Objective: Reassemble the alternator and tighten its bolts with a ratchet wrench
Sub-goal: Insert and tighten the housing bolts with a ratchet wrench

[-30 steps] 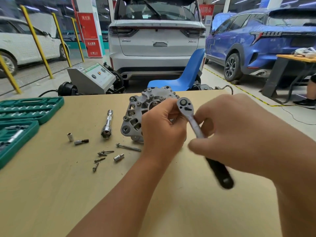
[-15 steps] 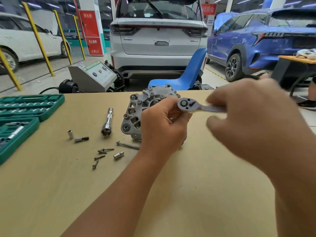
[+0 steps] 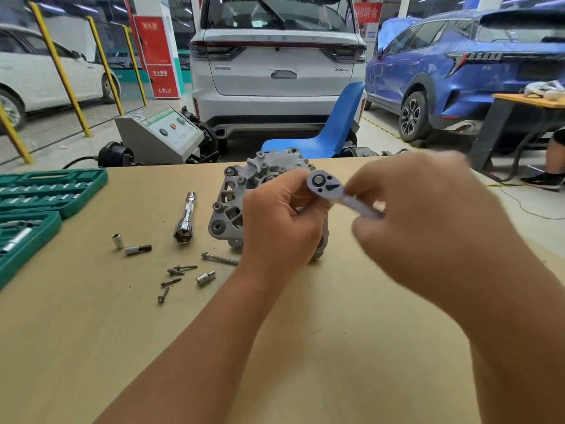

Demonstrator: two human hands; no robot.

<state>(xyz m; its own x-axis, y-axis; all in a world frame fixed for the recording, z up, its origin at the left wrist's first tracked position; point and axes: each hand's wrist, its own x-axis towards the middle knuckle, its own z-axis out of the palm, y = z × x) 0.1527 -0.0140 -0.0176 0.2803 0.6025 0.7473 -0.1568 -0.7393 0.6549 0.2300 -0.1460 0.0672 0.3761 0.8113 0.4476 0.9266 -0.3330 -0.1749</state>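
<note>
Fingers of left hand [image 3: 279,221] curled on ribbed cast-alu alternator [image 3: 244,191]; right hand [image 3: 428,221] grips round-headed steel ratchet [image 3: 324,183].

One alternator [image 3: 244,194] at the table's centre, one ratchet [image 3: 328,186] at its three o'clock. At nine o'clock: one long socket [image 3: 185,220]. At seven o'clock: one long bolt [image 3: 219,258], four small screws [image 3: 171,281], three small sockets [image 3: 137,249]. Two hands.
</note>
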